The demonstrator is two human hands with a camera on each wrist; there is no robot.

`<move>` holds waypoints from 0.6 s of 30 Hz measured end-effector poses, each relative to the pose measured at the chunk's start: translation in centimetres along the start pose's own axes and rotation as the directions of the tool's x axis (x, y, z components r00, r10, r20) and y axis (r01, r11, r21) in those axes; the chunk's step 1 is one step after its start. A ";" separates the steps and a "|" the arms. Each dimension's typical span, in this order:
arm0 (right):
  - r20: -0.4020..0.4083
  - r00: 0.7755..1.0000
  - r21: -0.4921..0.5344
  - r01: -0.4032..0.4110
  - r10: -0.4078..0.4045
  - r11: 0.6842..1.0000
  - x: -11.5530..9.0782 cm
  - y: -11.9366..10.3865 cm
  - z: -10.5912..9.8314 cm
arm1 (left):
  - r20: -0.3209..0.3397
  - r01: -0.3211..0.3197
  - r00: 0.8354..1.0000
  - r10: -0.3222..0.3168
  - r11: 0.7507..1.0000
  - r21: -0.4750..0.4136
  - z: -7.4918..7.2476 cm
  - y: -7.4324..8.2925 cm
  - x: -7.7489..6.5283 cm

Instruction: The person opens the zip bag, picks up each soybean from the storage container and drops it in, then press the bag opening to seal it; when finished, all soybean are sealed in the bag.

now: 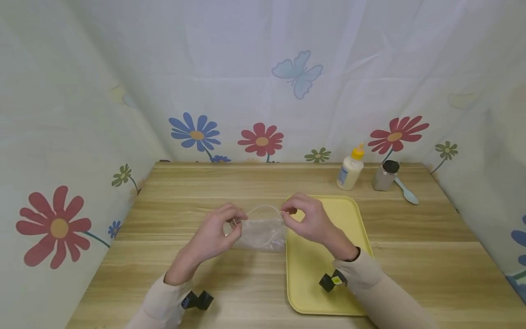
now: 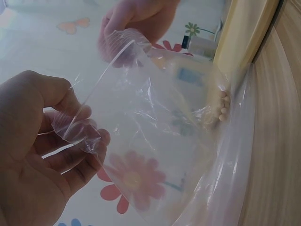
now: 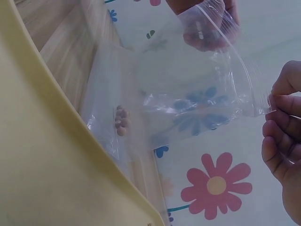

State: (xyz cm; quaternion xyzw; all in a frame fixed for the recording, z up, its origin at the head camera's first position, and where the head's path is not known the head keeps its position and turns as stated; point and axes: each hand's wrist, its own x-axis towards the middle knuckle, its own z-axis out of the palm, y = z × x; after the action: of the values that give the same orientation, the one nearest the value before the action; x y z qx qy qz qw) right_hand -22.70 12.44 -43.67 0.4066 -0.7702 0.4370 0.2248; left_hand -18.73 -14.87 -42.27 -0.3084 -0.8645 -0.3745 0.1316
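**Two-handed hold on a clear zip bag, pinched at both ends of the mouth**

Clear zip bag (image 1: pixel 263 234) is left of the yellow tray (image 1: pixel 306 278), right end up against the tray's left rim as the head camera sees it, bottom end apparently on the worktop (image 1: pixel 242 292). Left grip (image 1: pixel 213 233): thumb and fingers clamped on the left corner of the mouth, plastic bunched there. Right grip (image 1: pixel 310 220): thumb and fingertip clamped on the right corner. Far lip bows away in the head view, so the mouth looks at least partly parted; full opening can't be judged. Pale round pieces (image 3: pixel 121 121) show through the film, low in the bag.

Doing it well, my read: pinch one layer per side, right by the zip strip (image 2: pixel 101 77), not the bunched fold, so the lips don't cling. Pull evenly and gently; thin film would probably stretch or slip under a hard tug. Mouth up, bottom down, or the pieces may roll toward the opening. Mind the tray rim, it could snag the right side.

Far right, beyond the tray: glue-style bottle (image 1: pixel 348 174), black-lidded jar (image 1: pixel 385 177), pale spoon (image 1: pixel 407 192). All well apart from the bag, no hazard.
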 end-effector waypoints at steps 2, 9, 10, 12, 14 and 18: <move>0.009 1.000 0.010 0.009 -0.009 1.000 0.0 -0.1 0.1 | 0.001 0.003 1.000 -0.003 1.000 0.002 0.0 0.0 0.0; 0.016 0.999 0.007 0.046 -0.047 0.999 0.1 -0.2 0.6 | 0.000 0.006 1.000 -0.006 1.000 0.002 0.0 -0.1 0.0; 0.017 0.999 0.004 0.050 -0.050 0.999 0.1 -0.1 0.6 | 0.001 0.008 1.000 -0.008 1.000 0.002 0.0 -0.1 0.0; 0.012 0.998 0.006 0.061 -0.061 0.998 0.2 -0.1 0.6 | 0.002 0.011 1.000 -0.011 1.000 0.001 0.0 -0.1 0.0; 0.007 0.998 0.003 0.066 -0.066 0.998 0.3 0.0 0.6 | 0.004 0.014 1.000 -0.014 1.000 0.003 -0.1 -0.1 0.0; 0.003 0.998 -0.007 0.061 -0.061 0.998 0.4 0.0 0.2 | 0.008 0.015 1.000 -0.015 1.000 0.002 -0.1 0.0 0.0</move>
State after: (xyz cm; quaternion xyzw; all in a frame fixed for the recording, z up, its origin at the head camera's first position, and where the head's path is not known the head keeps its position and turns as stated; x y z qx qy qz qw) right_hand -22.92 12.06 -43.52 0.4296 -0.7593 0.4268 0.2383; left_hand -18.75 -14.98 -42.24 -0.3034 -0.8676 -0.3736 0.1256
